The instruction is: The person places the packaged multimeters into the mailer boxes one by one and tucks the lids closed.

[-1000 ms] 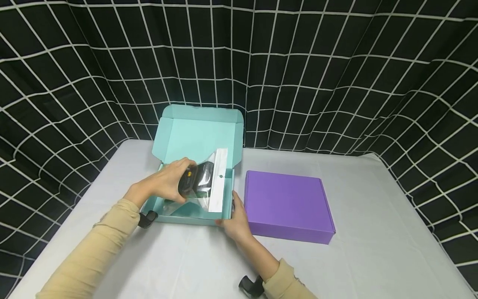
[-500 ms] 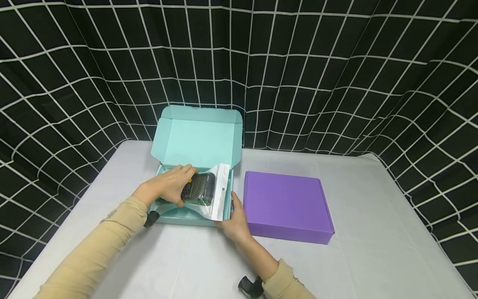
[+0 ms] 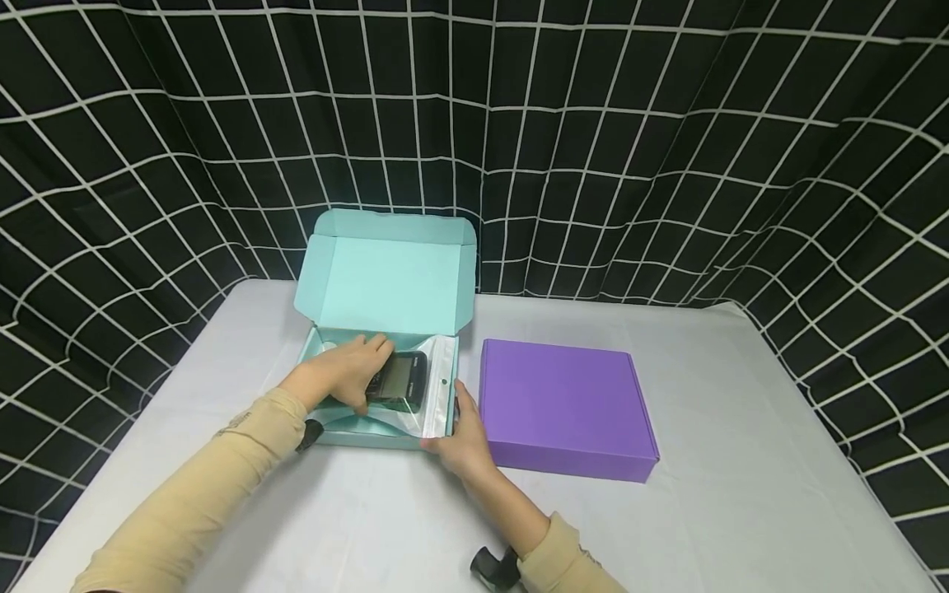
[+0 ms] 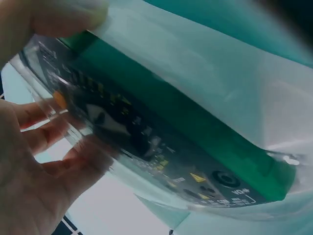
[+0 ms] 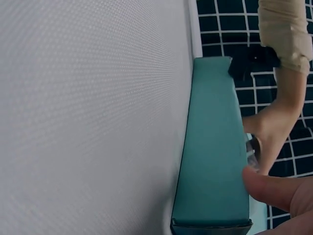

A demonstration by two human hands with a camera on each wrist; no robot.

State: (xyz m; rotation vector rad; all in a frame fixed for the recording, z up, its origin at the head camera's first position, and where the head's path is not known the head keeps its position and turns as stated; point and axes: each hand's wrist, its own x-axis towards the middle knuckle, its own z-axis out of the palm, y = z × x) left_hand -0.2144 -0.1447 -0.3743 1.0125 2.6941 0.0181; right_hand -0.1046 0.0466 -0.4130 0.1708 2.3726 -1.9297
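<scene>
Inside the open teal box (image 3: 371, 441), the bagged meter (image 3: 400, 380) — probably firm, weighty and slippery — seems best held by its long sides, where the left hand (image 3: 350, 372) grips it; the right hand (image 3: 465, 441) holds the box's near right corner.

A bagged black-and-green multimeter (image 3: 399, 380) sits inside the open turquoise box (image 3: 393, 284).

meter (image 4: 156, 117) | "VΩ" (image 4: 239, 191) by jack (image 4: 226, 178) | yellow warning triangles (image 4: 198, 176) (other print (image 4: 155, 142) blurred)
</scene>
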